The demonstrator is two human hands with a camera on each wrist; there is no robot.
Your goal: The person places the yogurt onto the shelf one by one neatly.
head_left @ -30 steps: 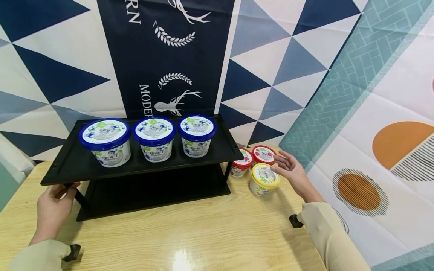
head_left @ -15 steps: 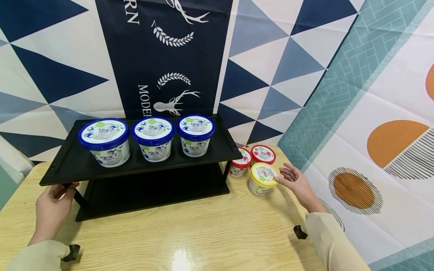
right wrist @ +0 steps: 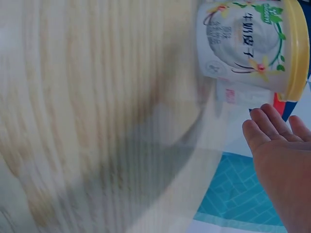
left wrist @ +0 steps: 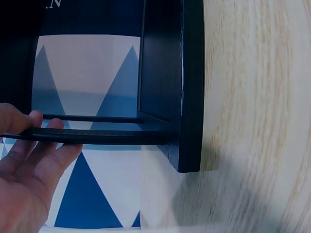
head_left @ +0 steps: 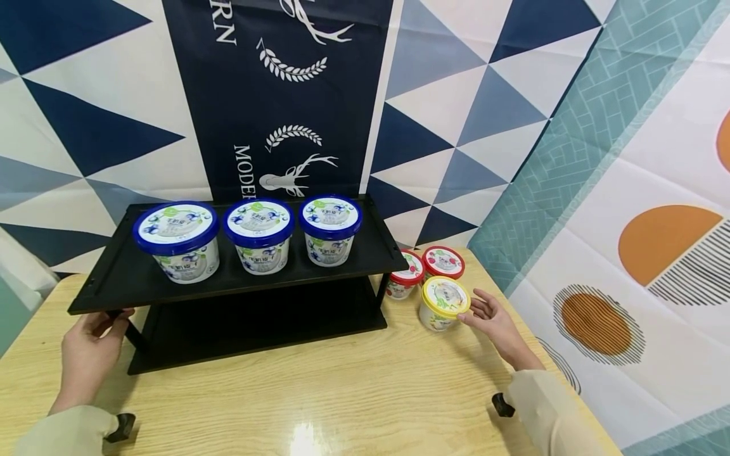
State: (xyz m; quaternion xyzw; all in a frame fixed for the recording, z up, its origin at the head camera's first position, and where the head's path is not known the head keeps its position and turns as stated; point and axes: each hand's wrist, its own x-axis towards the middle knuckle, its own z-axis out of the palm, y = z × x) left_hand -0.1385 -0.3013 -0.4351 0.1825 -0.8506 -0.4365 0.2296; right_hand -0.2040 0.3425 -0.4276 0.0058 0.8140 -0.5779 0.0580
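Note:
My left hand (head_left: 94, 345) grips the front left post of a black two-tier rack (head_left: 256, 335), thumb on one side and fingers on the other. The left wrist view shows the same post (left wrist: 112, 137) pinched by that hand (left wrist: 29, 170). On the rack's top shelf stand three white tubs with blue lids: a left one (head_left: 191, 266), a middle one (head_left: 262, 258) and a right one (head_left: 329, 250). My right hand (head_left: 495, 329) is beside a yellow-lidded tub (head_left: 439, 320), fingers relaxed, thumb tip right at the lid's edge.
Two red-lidded tubs, one at the back (head_left: 443, 261) and one at the rack's right end (head_left: 402, 288), stand behind the yellow-lidded tub on the wooden table (head_left: 319, 399). A patterned cloth (head_left: 296, 95) hangs behind, and another cloth (head_left: 673, 253) borders the right side.
My right hand drew back to the right from above the red and yellow lids, then came lower beside the yellow-lidded tub. The left hand keeps its grip on the post.

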